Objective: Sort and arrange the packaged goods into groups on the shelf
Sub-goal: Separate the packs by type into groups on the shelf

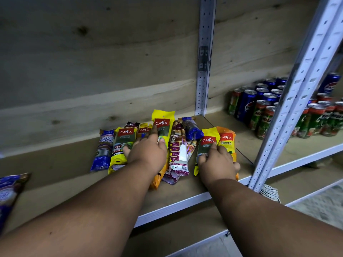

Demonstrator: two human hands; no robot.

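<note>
Several packs of garbage bags lie side by side on the wooden shelf. From the left: a blue pack, a yellow pack, a tall yellow pack, a maroon draw-string pack, a blue pack lying on top, another yellow pack and an orange pack. My left hand rests flat on the yellow packs in the middle, fingers spread. My right hand grips the yellow pack and the orange pack at the right end.
A perforated metal upright stands behind the packs and another at the shelf's front right. Beyond it stand several drink cans. A loose blue pack lies at the far left. A coil of white cord hangs below.
</note>
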